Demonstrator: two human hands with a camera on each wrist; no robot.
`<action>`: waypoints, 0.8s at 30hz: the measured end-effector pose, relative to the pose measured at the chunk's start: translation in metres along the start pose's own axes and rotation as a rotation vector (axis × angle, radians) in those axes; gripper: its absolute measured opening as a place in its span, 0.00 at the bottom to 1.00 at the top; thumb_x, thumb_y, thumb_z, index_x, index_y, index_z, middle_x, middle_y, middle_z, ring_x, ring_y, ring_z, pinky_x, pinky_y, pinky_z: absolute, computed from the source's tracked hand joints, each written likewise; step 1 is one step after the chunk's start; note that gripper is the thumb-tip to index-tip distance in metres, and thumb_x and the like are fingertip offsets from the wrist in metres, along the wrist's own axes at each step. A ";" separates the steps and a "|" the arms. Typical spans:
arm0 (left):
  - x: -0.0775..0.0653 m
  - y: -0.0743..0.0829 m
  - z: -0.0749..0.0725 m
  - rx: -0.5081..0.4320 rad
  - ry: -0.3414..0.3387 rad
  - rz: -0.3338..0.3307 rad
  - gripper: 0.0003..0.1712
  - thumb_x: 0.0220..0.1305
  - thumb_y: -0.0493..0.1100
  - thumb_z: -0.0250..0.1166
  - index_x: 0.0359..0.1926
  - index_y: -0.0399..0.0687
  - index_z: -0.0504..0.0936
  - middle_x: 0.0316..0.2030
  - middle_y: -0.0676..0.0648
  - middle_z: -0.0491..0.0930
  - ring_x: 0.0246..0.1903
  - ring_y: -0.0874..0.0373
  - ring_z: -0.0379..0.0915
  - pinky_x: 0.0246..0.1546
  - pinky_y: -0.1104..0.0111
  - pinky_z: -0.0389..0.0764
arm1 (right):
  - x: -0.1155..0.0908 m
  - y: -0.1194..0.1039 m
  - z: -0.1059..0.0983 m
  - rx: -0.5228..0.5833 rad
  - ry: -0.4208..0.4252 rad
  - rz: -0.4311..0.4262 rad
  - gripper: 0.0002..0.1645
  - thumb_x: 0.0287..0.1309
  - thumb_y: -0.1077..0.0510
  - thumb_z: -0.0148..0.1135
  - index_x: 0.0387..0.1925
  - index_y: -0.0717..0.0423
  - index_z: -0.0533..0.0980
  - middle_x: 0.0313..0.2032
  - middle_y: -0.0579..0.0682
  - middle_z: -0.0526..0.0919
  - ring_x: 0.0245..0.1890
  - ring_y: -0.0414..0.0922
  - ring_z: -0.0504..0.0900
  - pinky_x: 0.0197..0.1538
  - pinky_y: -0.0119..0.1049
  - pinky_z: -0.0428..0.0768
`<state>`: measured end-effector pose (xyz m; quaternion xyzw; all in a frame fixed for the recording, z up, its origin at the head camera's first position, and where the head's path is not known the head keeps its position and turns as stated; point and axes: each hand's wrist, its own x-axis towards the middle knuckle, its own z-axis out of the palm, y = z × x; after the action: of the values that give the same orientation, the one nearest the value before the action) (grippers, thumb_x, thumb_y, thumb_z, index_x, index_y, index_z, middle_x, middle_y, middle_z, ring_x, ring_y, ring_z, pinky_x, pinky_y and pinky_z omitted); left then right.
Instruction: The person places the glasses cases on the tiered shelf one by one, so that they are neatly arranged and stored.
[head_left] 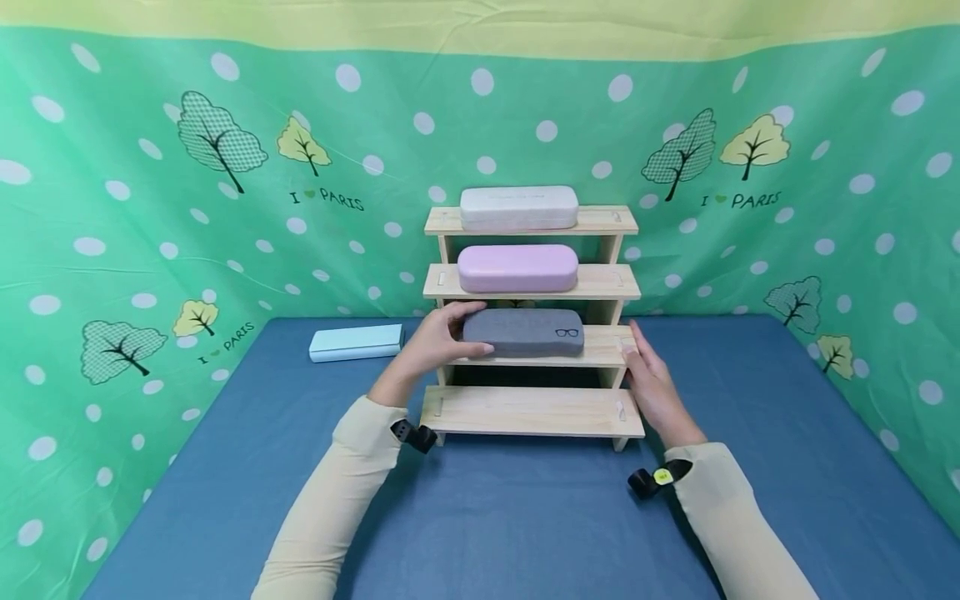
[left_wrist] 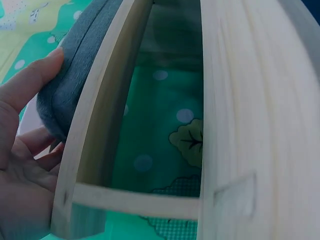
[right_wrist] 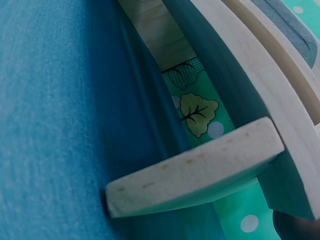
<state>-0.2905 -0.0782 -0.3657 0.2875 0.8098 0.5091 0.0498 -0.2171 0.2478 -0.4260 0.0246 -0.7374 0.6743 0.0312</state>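
Note:
In the head view my left hand (head_left: pixel 438 337) grips the left end of a grey fabric glasses case (head_left: pixel 521 333), thumb at its front and fingers behind. The case, printed with a small glasses outline, lies on the second shelf up of a four-tier wooden rack (head_left: pixel 532 412). The left wrist view shows thumb and fingers around the end of the grey case (left_wrist: pixel 80 65). My right hand (head_left: pixel 660 392) holds the right end of that same shelf, its thumb over the edge. Only a dark bit of that hand shows in the right wrist view, beside the rack (right_wrist: pixel 200 172).
A lilac glasses case (head_left: pixel 517 268) lies on the shelf above, and a white case (head_left: pixel 519 208) on the top one. Left of the rack, a light blue case (head_left: pixel 356 342) rests on the blue tablecloth (head_left: pixel 487 517). A green patterned curtain (head_left: pixel 390 108) hangs behind.

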 end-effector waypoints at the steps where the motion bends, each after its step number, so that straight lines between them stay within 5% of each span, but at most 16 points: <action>1: -0.001 0.000 -0.001 -0.021 -0.003 -0.006 0.42 0.51 0.39 0.73 0.66 0.39 0.65 0.55 0.39 0.72 0.47 0.49 0.72 0.47 0.60 0.75 | 0.000 0.000 0.000 -0.002 0.001 -0.002 0.35 0.72 0.45 0.37 0.73 0.38 0.37 0.74 0.50 0.36 0.72 0.49 0.39 0.69 0.52 0.47; 7: -0.010 -0.002 -0.009 -0.042 0.025 -0.027 0.41 0.50 0.37 0.73 0.65 0.38 0.67 0.62 0.39 0.67 0.62 0.48 0.65 0.60 0.59 0.66 | 0.001 0.001 -0.001 0.002 0.003 -0.016 0.36 0.72 0.45 0.37 0.73 0.39 0.36 0.74 0.51 0.36 0.72 0.49 0.39 0.69 0.52 0.47; 24: -0.060 -0.037 -0.065 0.079 0.134 0.027 0.32 0.55 0.39 0.70 0.60 0.39 0.72 0.59 0.41 0.72 0.61 0.47 0.66 0.62 0.56 0.64 | 0.000 0.000 0.001 -0.006 0.003 -0.018 0.34 0.73 0.46 0.35 0.73 0.37 0.37 0.74 0.50 0.38 0.72 0.49 0.40 0.69 0.52 0.48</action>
<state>-0.2800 -0.1723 -0.3788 0.2652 0.8268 0.4955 -0.0228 -0.2168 0.2470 -0.4262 0.0303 -0.7390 0.6720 0.0384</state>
